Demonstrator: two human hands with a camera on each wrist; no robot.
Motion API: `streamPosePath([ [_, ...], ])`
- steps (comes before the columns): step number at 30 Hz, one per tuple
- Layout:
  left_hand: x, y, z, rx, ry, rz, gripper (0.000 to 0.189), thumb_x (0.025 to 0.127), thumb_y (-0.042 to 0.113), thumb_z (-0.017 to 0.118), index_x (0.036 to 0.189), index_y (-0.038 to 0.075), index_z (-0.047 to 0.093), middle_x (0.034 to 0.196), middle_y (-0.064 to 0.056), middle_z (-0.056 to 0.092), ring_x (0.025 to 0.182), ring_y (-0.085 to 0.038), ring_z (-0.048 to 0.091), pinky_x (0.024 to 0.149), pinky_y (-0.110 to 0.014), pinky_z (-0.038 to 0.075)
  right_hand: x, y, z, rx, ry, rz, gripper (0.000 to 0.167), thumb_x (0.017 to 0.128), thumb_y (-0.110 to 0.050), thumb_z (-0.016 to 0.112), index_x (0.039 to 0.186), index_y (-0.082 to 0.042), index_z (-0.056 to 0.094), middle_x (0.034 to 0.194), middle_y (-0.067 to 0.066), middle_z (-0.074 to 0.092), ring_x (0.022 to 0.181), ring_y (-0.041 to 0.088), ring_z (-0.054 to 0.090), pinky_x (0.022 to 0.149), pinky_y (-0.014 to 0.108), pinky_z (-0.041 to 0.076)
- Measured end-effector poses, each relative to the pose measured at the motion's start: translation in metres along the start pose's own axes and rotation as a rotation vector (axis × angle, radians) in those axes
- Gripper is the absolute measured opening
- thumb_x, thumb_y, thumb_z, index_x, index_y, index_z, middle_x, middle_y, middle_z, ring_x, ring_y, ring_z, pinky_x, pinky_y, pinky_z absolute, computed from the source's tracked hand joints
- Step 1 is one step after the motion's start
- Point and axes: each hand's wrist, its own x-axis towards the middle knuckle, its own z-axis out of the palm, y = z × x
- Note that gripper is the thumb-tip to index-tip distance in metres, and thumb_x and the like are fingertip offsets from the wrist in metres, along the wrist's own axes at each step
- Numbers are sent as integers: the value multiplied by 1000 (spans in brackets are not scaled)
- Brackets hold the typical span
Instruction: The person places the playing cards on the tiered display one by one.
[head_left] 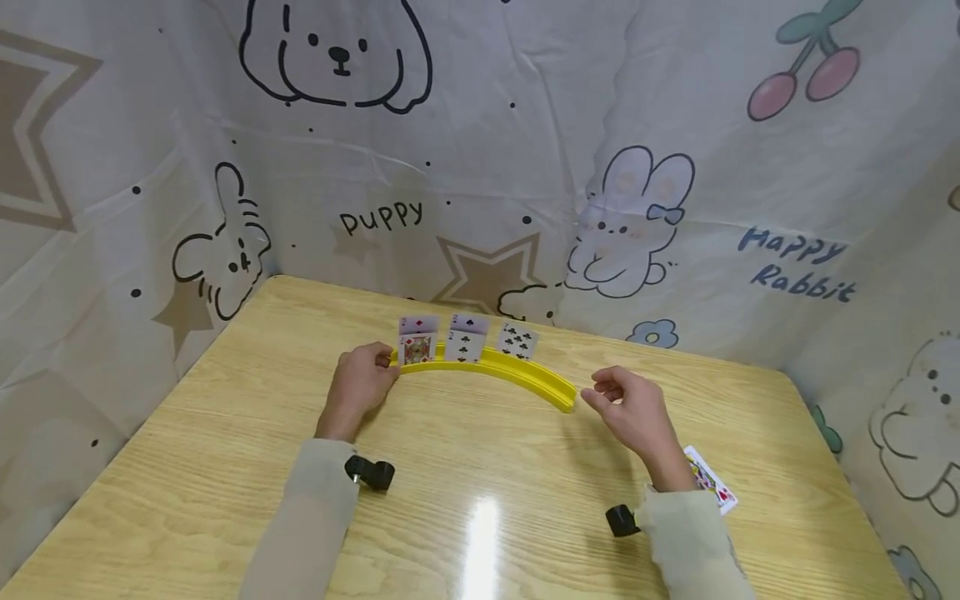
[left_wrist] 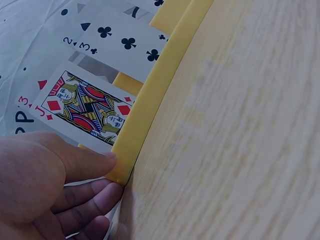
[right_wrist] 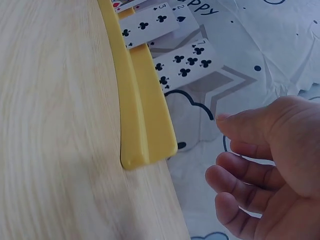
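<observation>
A curved yellow card holder (head_left: pixel 525 375) stands on the table, with playing cards upright in it. Its front row has a jack of diamonds (left_wrist: pixel 87 107) and a three of clubs (left_wrist: pixel 122 42). Behind them stand a red three (head_left: pixel 418 323), a two of spades (right_wrist: pixel 186 22) and a seven of clubs (right_wrist: pixel 185 65). At the holder's left end my left hand (head_left: pixel 363 379) pinches it, thumb on the front lip and fingers at the tip. My right hand (head_left: pixel 630 408) hovers just off the right end, fingers loosely bent, holding nothing.
A face card with a red heart (head_left: pixel 723 496) lies on the wooden table (head_left: pixel 420 517), partly hidden by the right forearm. A printed cloth (head_left: pixel 480 150) hangs behind the table's back edge and along its sides.
</observation>
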Motion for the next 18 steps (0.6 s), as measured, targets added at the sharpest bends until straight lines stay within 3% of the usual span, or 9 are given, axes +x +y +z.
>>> streamPosePath([
  [18,-1,-2,1,8,9,4,36,92,13,71,123,-4,66,106,-17,70,97,-29,67,85,-43,54,-35,22,-18,-37,-3,46,32,93,-21,73,115,3,67,98,7,68,87,24,63,69,34,50],
])
